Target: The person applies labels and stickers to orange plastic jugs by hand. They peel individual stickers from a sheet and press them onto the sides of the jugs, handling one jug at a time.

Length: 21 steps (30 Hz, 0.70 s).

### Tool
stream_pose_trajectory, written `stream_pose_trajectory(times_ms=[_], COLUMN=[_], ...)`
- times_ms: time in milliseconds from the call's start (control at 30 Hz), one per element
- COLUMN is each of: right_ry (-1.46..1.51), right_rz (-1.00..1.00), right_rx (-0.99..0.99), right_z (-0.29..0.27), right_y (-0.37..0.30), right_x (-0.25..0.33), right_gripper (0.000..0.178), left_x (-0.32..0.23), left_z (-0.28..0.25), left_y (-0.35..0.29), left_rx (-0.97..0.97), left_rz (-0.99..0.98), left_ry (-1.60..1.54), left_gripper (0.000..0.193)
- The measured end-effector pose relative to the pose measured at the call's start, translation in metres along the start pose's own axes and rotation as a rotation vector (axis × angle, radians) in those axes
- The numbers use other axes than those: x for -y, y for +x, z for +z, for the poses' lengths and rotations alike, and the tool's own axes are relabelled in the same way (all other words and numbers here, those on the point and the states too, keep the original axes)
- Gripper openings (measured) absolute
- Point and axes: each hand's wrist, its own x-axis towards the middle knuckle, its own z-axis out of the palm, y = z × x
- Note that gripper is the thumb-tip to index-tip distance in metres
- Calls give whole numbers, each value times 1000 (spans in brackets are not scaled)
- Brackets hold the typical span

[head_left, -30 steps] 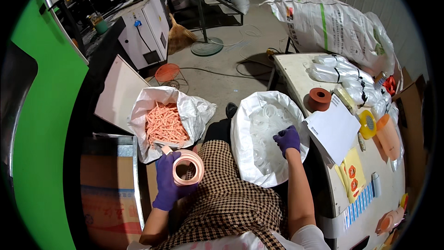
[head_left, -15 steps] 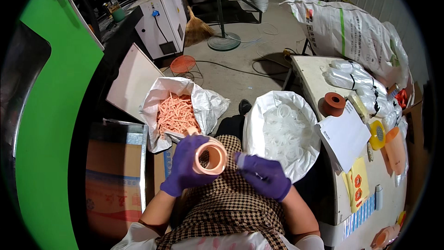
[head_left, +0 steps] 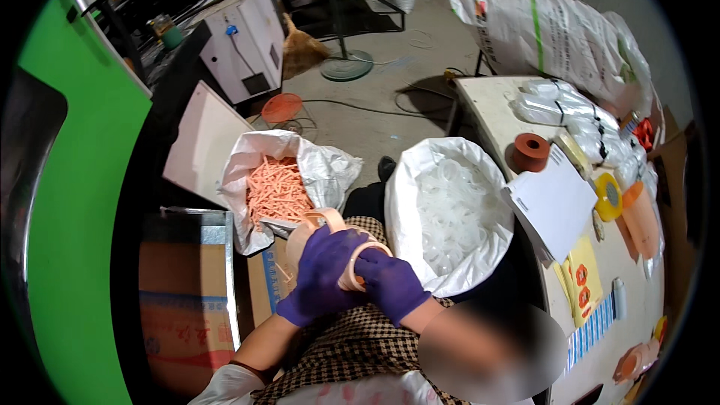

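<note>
A peach plastic jug (head_left: 299,238) with a loop handle lies tilted in front of my apron, its round mouth turned toward my right side. My purple-gloved left hand (head_left: 319,277) is wrapped round its body near the neck. At the mouth, my purple-gloved right hand (head_left: 394,285) has its curled fingers partly inside the rim. Whatever those fingers pinch is hidden by the glove and the jug. A thin peach strip (head_left: 283,272) shows beside my left hand.
Ahead on the left stands a white sack (head_left: 330,169) of peach plastic strips (head_left: 276,191). To its right is another white sack (head_left: 401,202) of clear plastic rings (head_left: 457,214). A cluttered table (head_left: 487,101) flanks my right, cardboard boxes (head_left: 184,292) and a green machine (head_left: 82,202) my left.
My right hand has moved left to the jug's mouth, its fingers now at the rim. The jug has tipped, its mouth swinging right and its handle rising into view. My view has shifted slightly.
</note>
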Motion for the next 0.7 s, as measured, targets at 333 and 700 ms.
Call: stream_pose_trajectory(times_ms=[333,700], right_ry=[927,-844], right_rz=[279,509], right_rx=[228,-949], right_z=[13,-203], right_y=[-37,-333], right_x=[-19,-37], right_gripper=[27,28], left_x=[-14,-17], left_z=[11,82], left_y=[3,-2], left_rx=[347,522], left_rz=[-4,768], left_ry=[43,-55], left_gripper=[80,25])
